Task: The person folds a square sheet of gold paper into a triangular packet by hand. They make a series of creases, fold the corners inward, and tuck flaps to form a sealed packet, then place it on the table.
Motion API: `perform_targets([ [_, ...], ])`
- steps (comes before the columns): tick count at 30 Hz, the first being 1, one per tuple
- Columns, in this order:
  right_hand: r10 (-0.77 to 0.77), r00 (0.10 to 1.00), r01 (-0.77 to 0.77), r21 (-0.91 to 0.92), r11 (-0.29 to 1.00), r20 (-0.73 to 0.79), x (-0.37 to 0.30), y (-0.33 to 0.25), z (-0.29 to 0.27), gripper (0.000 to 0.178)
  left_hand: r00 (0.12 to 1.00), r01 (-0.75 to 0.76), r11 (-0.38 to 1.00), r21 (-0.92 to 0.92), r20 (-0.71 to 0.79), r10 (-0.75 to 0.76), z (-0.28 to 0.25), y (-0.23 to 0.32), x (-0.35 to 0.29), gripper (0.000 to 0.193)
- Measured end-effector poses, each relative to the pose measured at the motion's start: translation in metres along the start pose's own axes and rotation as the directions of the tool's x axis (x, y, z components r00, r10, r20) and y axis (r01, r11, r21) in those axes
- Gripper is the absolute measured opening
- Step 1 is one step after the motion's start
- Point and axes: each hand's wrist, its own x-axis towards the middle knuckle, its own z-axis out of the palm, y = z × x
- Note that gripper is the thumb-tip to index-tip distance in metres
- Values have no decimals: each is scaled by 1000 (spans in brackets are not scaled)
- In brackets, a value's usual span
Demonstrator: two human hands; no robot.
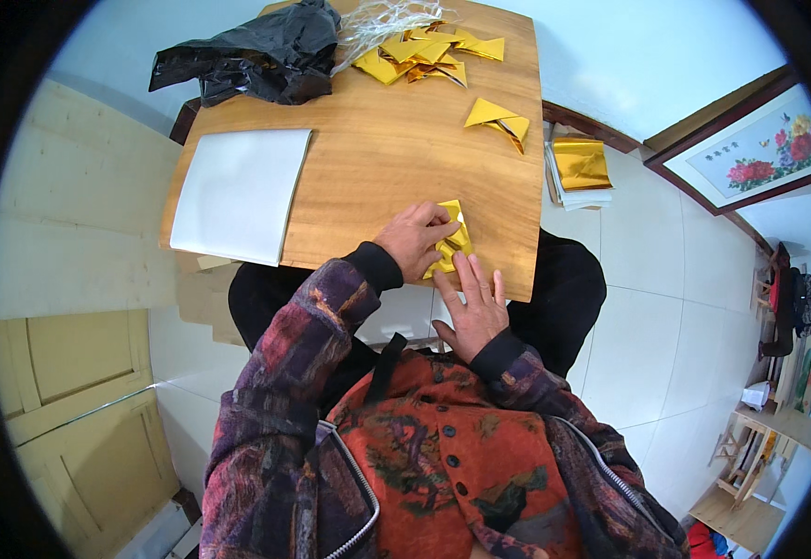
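Note:
Near the front edge of the wooden table lies a sheet of gold foil paper [458, 211], partly folded, with both of my hands on it. My left hand [412, 242] has its fingers bent and closed on the paper's left side, covering part of it. The fingers of my right hand [473, 309] are stretched out, their tips touching the paper's lower edge, thumb apart. Farther back on the right rests a folded gold paper piece [499, 121] with pointed ends. Several similar folded gold pieces [415, 51] are heaped at the far side.
A crumpled black plastic bag [270, 56] and clear plastic wrapping [378, 23] lie at the back of the wooden table [378, 140]. At the left is a white sheet-like pad [238, 191]. Right of the table, a stack of gold foil sheets [581, 163] sits lower down.

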Motion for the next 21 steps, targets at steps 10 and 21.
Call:
perform_targets([
  [10, 97, 995, -98, -28, 995, -14, -5, 7, -5, 91, 1000, -6, 999, -39, -13, 6, 1, -1, -2, 53],
  [21, 105, 994, -106, -45, 993, -24, -5, 8, -8, 87, 996, 91, 996, -13, -23, -91, 1, 10, -3, 60],
])
